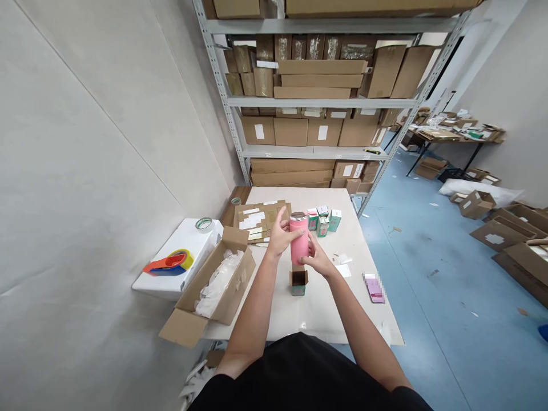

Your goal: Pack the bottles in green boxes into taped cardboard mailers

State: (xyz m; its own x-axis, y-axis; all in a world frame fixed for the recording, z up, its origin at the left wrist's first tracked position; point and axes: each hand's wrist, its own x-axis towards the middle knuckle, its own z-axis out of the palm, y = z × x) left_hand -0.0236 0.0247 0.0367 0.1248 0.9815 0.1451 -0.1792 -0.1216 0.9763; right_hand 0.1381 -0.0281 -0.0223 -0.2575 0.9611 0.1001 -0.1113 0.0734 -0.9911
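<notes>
A pink tumbler (299, 242) with a silvery rim is held upright above the table, between my two hands. My left hand (280, 234) grips its upper left side, thumb across the front. Lower on the right side, my right hand (317, 258) has its fingers around the tumbler near the base. Just below it stands a small green box (298, 285), its top open and brown inside. Behind my right hand, several small green and white boxes (323, 222) are grouped on the table.
On the left, an open carton (233, 285) holds white plastic wrapping. Beside it, a tape dispenser (171, 262) lies on a white box (149, 285). Flattened cardboard (261, 217) lies at the table's back left. A pixelated purple item (375, 288) lies near the right edge. Shelving (321, 103) stands behind.
</notes>
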